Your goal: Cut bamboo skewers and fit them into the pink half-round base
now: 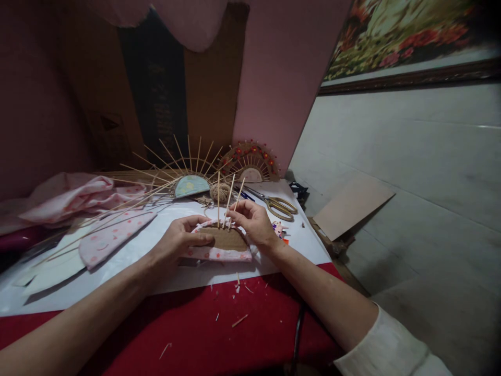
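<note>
A half-round cardboard piece (227,239) edged in pink dotted fabric lies on the white sheet (164,271). Three thin wooden sticks (228,201) stand up out of its top edge. My left hand (178,244) grips the left side of the piece, thumb laid across the brown cardboard. My right hand (254,222) pinches the rightmost stick near its base, fingers closed on it. Both forearms reach in from the bottom of the view.
Behind stand a blue half-round with a fan of sticks (183,172), a ball of twine (220,192), a finished red fan (250,162) and scissors (278,205). Pink fabric (86,196) and cut shapes lie left. A red cloth (219,329) carries wood scraps. Cardboard (352,205) leans right.
</note>
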`<state>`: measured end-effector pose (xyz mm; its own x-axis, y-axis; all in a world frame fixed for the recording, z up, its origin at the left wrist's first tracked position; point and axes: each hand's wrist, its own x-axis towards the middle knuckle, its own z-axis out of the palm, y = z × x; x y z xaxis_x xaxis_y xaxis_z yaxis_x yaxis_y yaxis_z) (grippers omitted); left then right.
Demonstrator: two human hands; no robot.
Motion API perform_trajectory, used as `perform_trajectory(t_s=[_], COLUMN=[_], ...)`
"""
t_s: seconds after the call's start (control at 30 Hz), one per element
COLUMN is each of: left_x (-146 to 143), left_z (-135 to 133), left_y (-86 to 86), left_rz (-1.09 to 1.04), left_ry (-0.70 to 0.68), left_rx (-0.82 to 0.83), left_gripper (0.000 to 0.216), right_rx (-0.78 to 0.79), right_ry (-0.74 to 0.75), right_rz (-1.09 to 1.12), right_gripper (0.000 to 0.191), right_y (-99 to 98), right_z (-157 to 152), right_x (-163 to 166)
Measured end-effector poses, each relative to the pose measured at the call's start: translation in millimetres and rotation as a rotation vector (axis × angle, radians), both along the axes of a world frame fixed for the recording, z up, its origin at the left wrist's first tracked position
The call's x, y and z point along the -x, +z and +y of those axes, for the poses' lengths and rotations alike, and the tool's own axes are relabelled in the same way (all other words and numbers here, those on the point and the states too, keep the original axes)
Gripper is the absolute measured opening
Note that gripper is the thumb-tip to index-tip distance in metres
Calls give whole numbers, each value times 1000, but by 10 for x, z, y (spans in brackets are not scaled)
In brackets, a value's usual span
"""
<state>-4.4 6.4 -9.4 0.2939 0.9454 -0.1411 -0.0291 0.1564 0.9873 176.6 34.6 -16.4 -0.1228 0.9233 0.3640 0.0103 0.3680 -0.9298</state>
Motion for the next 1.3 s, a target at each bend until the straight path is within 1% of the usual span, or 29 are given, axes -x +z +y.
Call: perform_trajectory(t_s=[0.3, 0.9, 1.1, 1.3], left_x=[-17, -6, -6, -11], left_z=[-26, -20, -7, -19], left_y=[1, 24, 7, 27], left_rz=[-42, -22, -12, 0], left_ry=[14, 3, 11, 18], left_rx=[6, 37, 13, 20], left_gripper=[34, 35, 35, 34], right_rx=[23, 2, 7, 4], right_ry=[4, 0, -1, 5], right_rz=[6, 6, -1, 4], right_gripper=[16, 18, 16, 17], right_y=[-3, -6, 0, 1], right_z=[-2, 3, -4, -3], right_x=[0, 1, -1, -2])
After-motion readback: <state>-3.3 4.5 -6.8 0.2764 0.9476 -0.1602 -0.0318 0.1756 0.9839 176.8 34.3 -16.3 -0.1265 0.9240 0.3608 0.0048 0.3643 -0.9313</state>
